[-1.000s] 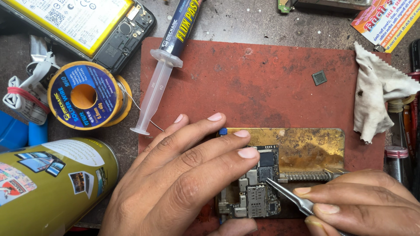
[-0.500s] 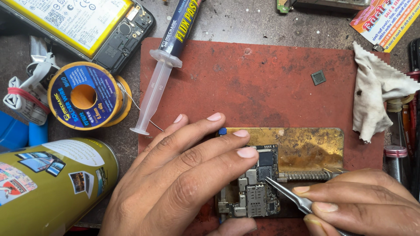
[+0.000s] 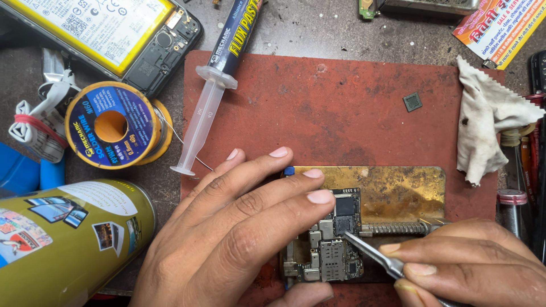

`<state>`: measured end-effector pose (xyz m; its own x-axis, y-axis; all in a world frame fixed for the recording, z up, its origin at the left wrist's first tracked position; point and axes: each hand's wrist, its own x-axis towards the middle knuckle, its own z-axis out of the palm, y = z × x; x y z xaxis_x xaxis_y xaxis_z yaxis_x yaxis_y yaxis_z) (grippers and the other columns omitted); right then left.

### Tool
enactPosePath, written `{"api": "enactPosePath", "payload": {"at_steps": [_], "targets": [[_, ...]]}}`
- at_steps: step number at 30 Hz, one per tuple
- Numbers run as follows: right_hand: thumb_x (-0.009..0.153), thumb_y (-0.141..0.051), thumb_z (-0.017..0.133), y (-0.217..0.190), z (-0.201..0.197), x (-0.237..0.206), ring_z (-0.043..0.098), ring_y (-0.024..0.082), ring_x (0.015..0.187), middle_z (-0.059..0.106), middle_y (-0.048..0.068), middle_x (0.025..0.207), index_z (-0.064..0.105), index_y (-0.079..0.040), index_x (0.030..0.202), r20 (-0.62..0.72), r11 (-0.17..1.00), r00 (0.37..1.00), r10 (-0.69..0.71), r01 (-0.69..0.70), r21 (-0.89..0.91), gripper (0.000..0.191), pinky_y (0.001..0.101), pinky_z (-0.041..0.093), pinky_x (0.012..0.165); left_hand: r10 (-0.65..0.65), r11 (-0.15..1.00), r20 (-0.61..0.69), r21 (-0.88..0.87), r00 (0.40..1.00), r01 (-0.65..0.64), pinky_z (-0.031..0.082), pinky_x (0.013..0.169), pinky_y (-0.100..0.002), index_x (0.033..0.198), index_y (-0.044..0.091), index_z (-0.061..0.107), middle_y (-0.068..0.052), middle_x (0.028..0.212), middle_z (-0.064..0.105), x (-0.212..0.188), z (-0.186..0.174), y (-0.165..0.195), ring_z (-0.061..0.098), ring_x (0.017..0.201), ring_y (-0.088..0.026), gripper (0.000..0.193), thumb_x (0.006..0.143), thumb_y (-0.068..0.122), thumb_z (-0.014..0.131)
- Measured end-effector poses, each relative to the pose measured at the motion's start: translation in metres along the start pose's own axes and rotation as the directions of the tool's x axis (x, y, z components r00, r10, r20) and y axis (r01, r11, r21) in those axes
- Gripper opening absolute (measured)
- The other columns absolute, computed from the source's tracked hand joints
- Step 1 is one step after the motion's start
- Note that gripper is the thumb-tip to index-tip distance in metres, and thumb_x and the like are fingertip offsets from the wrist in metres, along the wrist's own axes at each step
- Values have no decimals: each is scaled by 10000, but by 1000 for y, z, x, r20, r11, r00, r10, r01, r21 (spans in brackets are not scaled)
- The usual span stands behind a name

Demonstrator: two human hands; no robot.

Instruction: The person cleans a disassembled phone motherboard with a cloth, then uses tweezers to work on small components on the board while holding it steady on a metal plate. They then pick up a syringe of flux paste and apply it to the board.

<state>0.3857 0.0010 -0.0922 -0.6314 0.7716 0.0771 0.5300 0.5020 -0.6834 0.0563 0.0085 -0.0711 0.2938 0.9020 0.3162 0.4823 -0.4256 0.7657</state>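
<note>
My left hand [image 3: 239, 233] lies flat over the left part of a phone circuit board [image 3: 333, 244], fingers spread and pressing it down. The board is clamped in a brass-coloured metal holder [image 3: 392, 190] on a red mat [image 3: 335, 108]. My right hand [image 3: 472, 264] grips metal tweezers [image 3: 369, 250] whose tip touches a dark chip near the top of the board. A small loose chip [image 3: 412, 102] rests on the mat at the upper right.
A flux syringe [image 3: 219, 74] lies across the mat's left edge. A solder wire spool [image 3: 111, 125], an opened phone with a yellow battery [image 3: 114, 28], a green-yellow spray can [image 3: 62, 244], a white cloth [image 3: 489, 122] and tools at the right edge [image 3: 532, 153] surround the mat.
</note>
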Motion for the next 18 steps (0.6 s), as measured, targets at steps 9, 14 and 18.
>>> {"api": "enactPosePath", "payload": {"at_steps": [9,14,18], "targets": [[717,-206,858,-4,2,4,697,126,1033,748,-6,1145,651,-232,1202,-32,999,999,22,-23,-28,528,321,544,941,10,1000,-9,3,1000,-10,403,1171,-604,1323,148,534,-66,1293,704,0,1,-1,612,1357,-330,653,797,355,862],[755,-218,879,1,3,10,699,121,1001,785,-36,1118,683,-250,1147,-71,1000,997,13,-13,0,440,300,562,922,7,1000,-4,4,1000,-7,401,1172,-604,1324,149,542,-65,1302,701,0,0,-1,608,1361,-333,657,790,356,865],[788,-220,841,5,2,5,700,121,985,785,-40,1093,699,-233,1122,-102,999,995,9,-14,-46,363,303,584,933,4,1000,-9,5,1000,-4,403,1173,-603,1323,148,542,-65,1303,699,0,1,0,609,1360,-334,658,790,355,866]]}}
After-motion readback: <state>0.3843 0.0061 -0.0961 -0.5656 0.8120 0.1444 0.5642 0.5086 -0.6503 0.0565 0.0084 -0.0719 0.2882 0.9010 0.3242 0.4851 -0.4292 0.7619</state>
